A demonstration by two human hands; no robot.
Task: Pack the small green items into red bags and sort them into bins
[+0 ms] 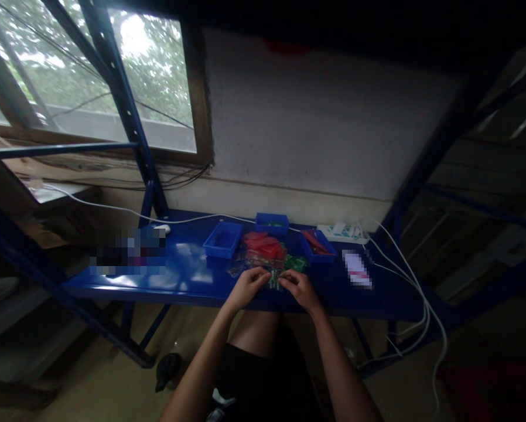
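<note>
Pale green, with whitish glints, the small piece (274, 280) sits between the two hands, just above the near edge of the blue counter (351, 302). The left hand (250, 283) pinches its left side with thumb and fingertips together; the right hand (299, 287) does the same on the right. What it is exactly is too small and dim to tell. I judge it very light and thin, likely to bend or slip from a loose hold, so a fingertip pinch at its edges should suit better than a full grip. Just beyond it lie red packets (265, 245) in a loose heap, with green packets (296, 263) beside them. Their shine suggests slick, floppy film, probably best taken singly by a corner. More red ones rest in the right-hand blue bin (320, 259)
</note>
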